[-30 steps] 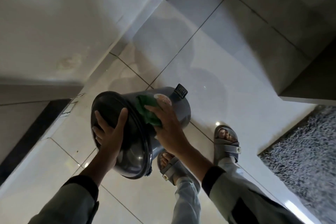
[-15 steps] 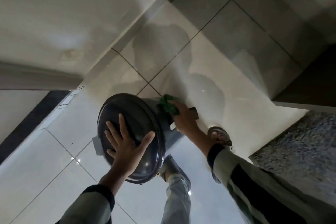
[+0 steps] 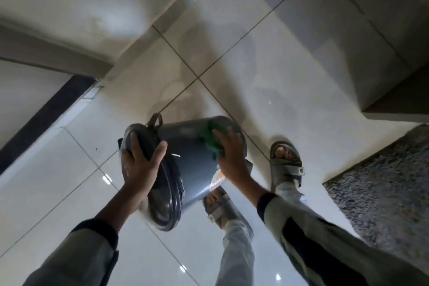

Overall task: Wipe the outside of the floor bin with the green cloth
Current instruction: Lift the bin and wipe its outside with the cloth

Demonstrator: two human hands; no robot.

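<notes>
The grey floor bin (image 3: 185,158) is held up off the tiled floor (image 3: 290,65), tipped on its side with its dark lid (image 3: 160,193) facing left and near, and its base pointing right and far. The left hand (image 3: 141,165) lies flat against the lid, fingers spread apart, thumb hooked over the lid's rim, bracing it rather than gripping. The right hand (image 3: 232,153) presses the green cloth (image 3: 211,139) against the bin's outer wall near the base; its fingers are stretched over the cloth, pinning it to the wall, and the cloth is blurred. A thin wire handle (image 3: 155,119) sticks up at the far edge of the lid. An orange-and-white sticker (image 3: 217,180) shows on the bin's near side, just below the right wrist. Beneath the bin stand two feet in grey sandals (image 3: 286,165). A grey shaggy rug (image 3: 383,188) lies on the floor at right.
</notes>
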